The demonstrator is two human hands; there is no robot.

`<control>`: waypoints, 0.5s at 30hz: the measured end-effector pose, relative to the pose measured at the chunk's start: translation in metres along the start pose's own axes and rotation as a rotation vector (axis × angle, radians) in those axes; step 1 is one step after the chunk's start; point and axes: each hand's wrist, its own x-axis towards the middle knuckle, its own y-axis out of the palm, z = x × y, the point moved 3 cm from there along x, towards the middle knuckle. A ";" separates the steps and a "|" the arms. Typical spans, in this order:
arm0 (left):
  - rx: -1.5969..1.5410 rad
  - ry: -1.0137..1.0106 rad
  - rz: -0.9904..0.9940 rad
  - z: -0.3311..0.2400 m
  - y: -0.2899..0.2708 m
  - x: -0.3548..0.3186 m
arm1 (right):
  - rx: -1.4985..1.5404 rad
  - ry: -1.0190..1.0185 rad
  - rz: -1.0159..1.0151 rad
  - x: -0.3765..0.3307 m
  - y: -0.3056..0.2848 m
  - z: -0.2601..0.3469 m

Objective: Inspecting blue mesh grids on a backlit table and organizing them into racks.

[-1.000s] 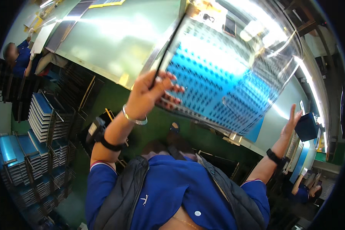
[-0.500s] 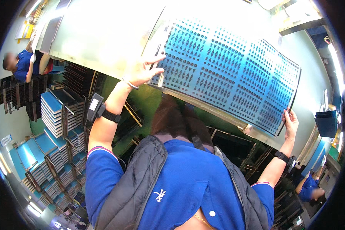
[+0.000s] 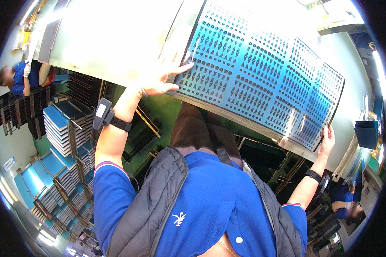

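The large blue perforated panel point(image 3: 261, 81) lies flat on the pale bench point(image 3: 116, 38), spanning from the centre of the view toward the right, with its near long edge along the bench edge. The left hand point(image 3: 158, 79) rests on the panel's left end with the palm down and the fingers point(image 3: 182, 68) spread; this grip is released, pressing flat on the surface rather than closing on anything. The right hand point(image 3: 328, 139) holds the panel's near right corner, with the fingers curled up against the edge, so this grip is grasping the panel. Each wrist carries a dark band. Below the bench, to the left, stacks of blue trays point(image 3: 58, 128) stand beside dark racks point(image 3: 13, 115). A second person in a blue top point(image 3: 17, 79) is at the far left, well apart from the panel.
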 end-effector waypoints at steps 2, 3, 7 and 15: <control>0.019 0.006 0.008 -0.004 -0.003 0.000 | 0.013 -0.008 0.006 -0.003 0.001 0.002; -0.002 0.004 0.022 -0.005 -0.004 0.000 | 0.020 -0.011 0.011 -0.004 0.001 0.003; -0.125 0.040 0.069 0.008 0.003 0.001 | 0.036 -0.020 0.023 -0.001 -0.001 0.001; -0.027 0.045 0.028 -0.005 0.001 0.002 | 0.073 -0.029 0.012 0.001 -0.004 -0.001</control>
